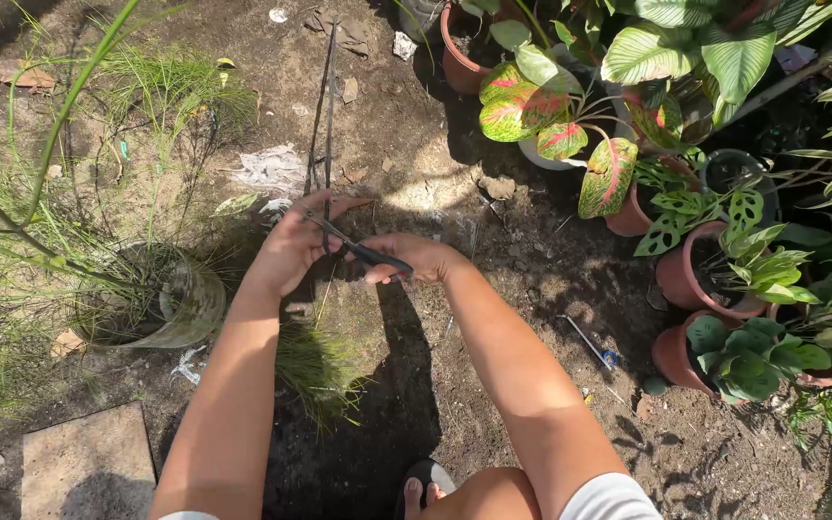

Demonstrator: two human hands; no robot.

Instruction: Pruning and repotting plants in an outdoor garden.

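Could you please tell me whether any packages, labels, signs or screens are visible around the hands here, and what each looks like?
No labels, signs or screens show.
Crumpled white wrapper scrap: on the soil beyond the left hand, flat and torn.
Small white scrap: on the soil beside the clear plastic pot, crumpled.
The right hand holds black-handled scissors, which show no label.

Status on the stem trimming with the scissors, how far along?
Done: cut green needle-like clippings lie on the soil. In hand: left hand holds two thin dark stems; right hand has black-handled scissors at their base. Left: both stems look uncut, full length.
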